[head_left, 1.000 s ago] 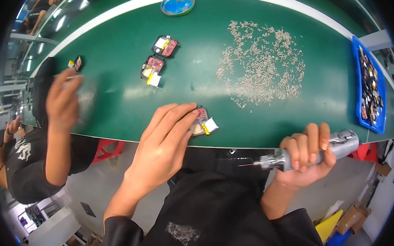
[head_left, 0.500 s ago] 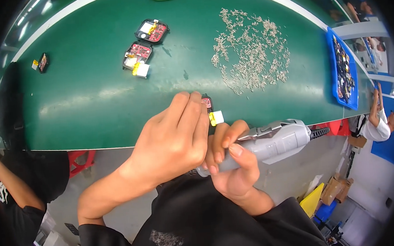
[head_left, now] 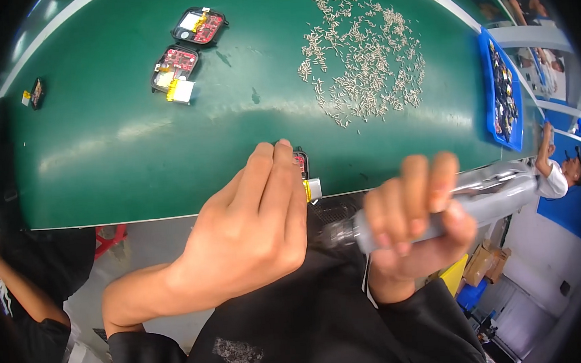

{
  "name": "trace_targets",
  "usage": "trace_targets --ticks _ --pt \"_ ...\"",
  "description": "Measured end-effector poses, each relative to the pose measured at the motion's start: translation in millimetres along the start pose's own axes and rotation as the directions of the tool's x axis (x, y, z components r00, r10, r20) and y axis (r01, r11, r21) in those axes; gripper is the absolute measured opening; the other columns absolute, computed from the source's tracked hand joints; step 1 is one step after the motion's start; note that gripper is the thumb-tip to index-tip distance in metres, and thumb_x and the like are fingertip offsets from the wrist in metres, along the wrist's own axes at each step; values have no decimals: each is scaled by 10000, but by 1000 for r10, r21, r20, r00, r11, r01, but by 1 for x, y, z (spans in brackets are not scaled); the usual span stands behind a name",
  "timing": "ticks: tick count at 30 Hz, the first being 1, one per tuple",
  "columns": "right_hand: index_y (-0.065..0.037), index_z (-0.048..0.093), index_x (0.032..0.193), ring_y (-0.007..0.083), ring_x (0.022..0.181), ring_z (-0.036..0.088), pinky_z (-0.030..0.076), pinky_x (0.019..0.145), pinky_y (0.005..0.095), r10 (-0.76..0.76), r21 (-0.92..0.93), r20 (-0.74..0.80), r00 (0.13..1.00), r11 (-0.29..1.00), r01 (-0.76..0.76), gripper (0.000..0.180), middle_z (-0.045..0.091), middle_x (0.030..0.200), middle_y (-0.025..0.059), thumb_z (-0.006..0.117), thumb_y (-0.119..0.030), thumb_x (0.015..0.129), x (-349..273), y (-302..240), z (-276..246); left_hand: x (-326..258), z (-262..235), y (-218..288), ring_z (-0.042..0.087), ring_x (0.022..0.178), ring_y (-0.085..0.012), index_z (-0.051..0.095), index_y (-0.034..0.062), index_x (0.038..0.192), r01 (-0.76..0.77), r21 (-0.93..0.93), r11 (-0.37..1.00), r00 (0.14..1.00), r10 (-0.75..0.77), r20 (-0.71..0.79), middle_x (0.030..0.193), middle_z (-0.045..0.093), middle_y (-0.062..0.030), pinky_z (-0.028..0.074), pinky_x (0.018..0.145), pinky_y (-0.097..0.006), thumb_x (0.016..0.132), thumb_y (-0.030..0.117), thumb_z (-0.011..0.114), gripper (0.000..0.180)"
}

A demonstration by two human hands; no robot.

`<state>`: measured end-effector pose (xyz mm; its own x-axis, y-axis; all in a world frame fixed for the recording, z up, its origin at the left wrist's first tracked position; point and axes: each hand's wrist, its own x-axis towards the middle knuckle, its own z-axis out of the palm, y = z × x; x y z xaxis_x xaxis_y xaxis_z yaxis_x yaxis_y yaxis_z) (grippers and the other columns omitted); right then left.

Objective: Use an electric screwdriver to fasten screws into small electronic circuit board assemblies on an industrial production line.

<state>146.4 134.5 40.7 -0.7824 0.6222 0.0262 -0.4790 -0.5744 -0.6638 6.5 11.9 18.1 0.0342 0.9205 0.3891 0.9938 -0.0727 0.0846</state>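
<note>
My left hand (head_left: 243,221) is closed over a small black case with a red circuit board (head_left: 300,159) at the near edge of the green table. Its fingers cover most of the case. A silver battery pack with yellow tape (head_left: 313,189) sticks out beside the fingers. Wrapped round the grey body of an electric screwdriver (head_left: 494,195) is my right hand (head_left: 416,217), slightly smeared by motion. The screwdriver's clear front end points left towards my left hand, apart from the case and below the table edge.
Loose screws (head_left: 370,63) lie spread at the far right of the table (head_left: 123,165). Two open cases with boards (head_left: 200,27) sit at the far left, a smaller one (head_left: 37,94) beyond them. A blue tray of parts (head_left: 503,95) stands on the right. Another person's arm (head_left: 24,284) is at the left.
My right hand has swung the screwdriver rightward, away from my left hand. My left hand stays on the case. The whole view has shifted a little.
</note>
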Motion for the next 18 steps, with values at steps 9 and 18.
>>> trace_targets --ticks 9,18 --pt "-72 440 861 107 476 411 371 514 266 -121 -167 196 973 974 155 153 426 694 31 507 -208 876 50 -23 6 -7 7 9 612 954 -335 636 -174 917 90 -11 996 995 -90 39 1018 625 -275 539 800 -325 580 50 589 407" --pt "-88 431 838 95 473 396 356 520 264 -35 -282 156 987 956 79 159 420 699 21 491 -232 869 60 -10 3 -8 13 8 624 918 -308 644 -168 897 105 16 994 993 -104 -56 987 633 -247 551 778 -310 595 32 598 366"
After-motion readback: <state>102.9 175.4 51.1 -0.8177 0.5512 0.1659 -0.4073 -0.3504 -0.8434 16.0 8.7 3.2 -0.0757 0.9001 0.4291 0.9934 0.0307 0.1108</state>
